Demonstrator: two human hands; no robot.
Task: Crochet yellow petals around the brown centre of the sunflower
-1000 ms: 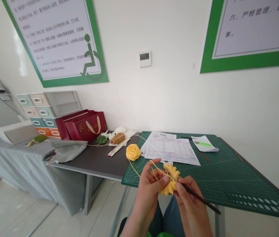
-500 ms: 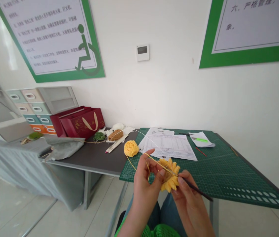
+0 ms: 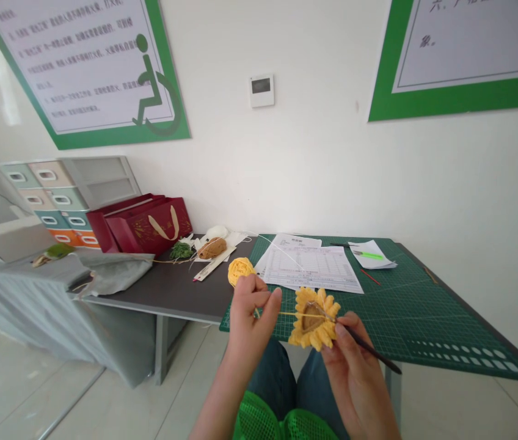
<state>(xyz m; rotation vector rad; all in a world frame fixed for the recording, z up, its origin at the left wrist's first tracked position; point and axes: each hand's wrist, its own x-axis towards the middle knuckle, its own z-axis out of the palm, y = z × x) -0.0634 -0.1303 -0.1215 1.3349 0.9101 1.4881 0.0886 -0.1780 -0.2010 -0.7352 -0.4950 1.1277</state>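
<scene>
A yellow crocheted flower (image 3: pixel 300 330) with a brown centre hangs over the near edge of the cutting mat. My right hand (image 3: pixel 355 360) grips the flower's right side together with a dark-handled crochet hook (image 3: pixel 373 351), whose tip lies at the petals. Yellow yarn (image 3: pixel 289 313) runs taut from the flower to my left hand (image 3: pixel 253 315), which pinches it between closed fingers. Just behind my left hand sits a yellow yarn ball (image 3: pixel 240 270), partly covered by it.
Printed papers (image 3: pixel 314 266) and a green pen (image 3: pixel 371 255) lie on the green mat (image 3: pixel 424 318). Further left are a brown yarn ball (image 3: pixel 212 247), a ruler (image 3: pixel 214 264), a red gift bag (image 3: pixel 149 226), a grey cloth (image 3: pixel 116 273) and drawers (image 3: pixel 64 198).
My left hand has moved left, away from the flower, drawing the yarn straight. The flower's brown centre shows more fully. The view has shifted slightly.
</scene>
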